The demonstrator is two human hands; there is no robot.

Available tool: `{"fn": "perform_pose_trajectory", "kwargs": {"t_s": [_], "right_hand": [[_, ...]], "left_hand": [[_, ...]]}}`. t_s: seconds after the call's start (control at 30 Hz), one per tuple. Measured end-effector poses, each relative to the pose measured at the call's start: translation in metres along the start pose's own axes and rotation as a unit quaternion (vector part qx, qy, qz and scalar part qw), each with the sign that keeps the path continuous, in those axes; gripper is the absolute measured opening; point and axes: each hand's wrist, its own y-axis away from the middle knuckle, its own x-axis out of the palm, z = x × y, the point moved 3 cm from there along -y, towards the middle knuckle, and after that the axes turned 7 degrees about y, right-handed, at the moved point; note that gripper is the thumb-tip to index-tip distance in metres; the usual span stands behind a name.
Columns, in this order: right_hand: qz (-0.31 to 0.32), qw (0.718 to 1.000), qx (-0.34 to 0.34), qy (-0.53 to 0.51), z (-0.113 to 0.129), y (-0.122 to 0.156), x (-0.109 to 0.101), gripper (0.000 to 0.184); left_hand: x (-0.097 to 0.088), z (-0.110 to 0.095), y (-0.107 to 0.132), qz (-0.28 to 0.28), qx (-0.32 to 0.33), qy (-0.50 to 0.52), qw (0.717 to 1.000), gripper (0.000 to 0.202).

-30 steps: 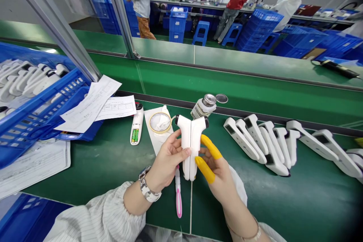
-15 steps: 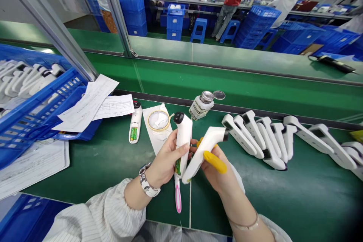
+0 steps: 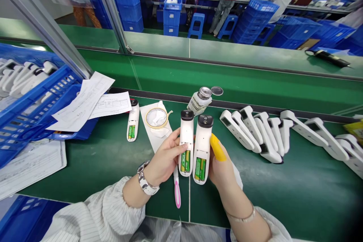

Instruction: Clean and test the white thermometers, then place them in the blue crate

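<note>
My left hand (image 3: 163, 159) grips a white handheld thermometer (image 3: 186, 140) upright, its open back showing two green batteries. Beside it, almost touching, my right hand (image 3: 221, 166), with a yellow finger cot on the thumb, holds a second white thermometer (image 3: 203, 143), batteries also facing me. Both black tips point away from me. A pink-handled brush (image 3: 177, 193) lies on the green mat under my left hand.
A row of several white thermometers (image 3: 255, 132) lies to the right. Another thermometer with batteries showing (image 3: 132, 125), a tape roll (image 3: 156, 118) on a cloth and a small metal-capped bottle (image 3: 201, 100) sit ahead. A blue crate (image 3: 34, 109) with papers (image 3: 87, 102) stands left. People work at far benches.
I have turned both thermometers from back-to-back to side by side, so that their open battery compartments face me. My view has shifted slightly.
</note>
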Motion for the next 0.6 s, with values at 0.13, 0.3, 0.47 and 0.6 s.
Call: {"fn": "perform_pose_trajectory", "kwargs": {"t_s": [0.13,0.3,0.47,0.6], "right_hand": [[-0.009,1.000,-0.019,-0.005,0.0030,-0.0006,0.0017,0.022],[-0.015,1.000,-0.025,-0.007,0.0029,-0.0012,0.0006,0.022],[-0.024,0.999,-0.025,-0.012,0.0008,-0.0015,-0.0023,0.021],[-0.020,0.999,-0.035,-0.014,0.0000,-0.0024,-0.0026,0.020]], "left_hand": [[-0.0004,-0.0005,0.0007,0.006,-0.007,0.012,1.000,0.060],[-0.0022,0.0012,0.0002,0.003,-0.007,0.030,1.000,0.054],[-0.0044,0.0041,-0.0024,-0.009,0.002,0.047,0.999,0.046],[-0.0048,0.0043,-0.0030,-0.006,0.005,0.047,0.999,0.045]]}}
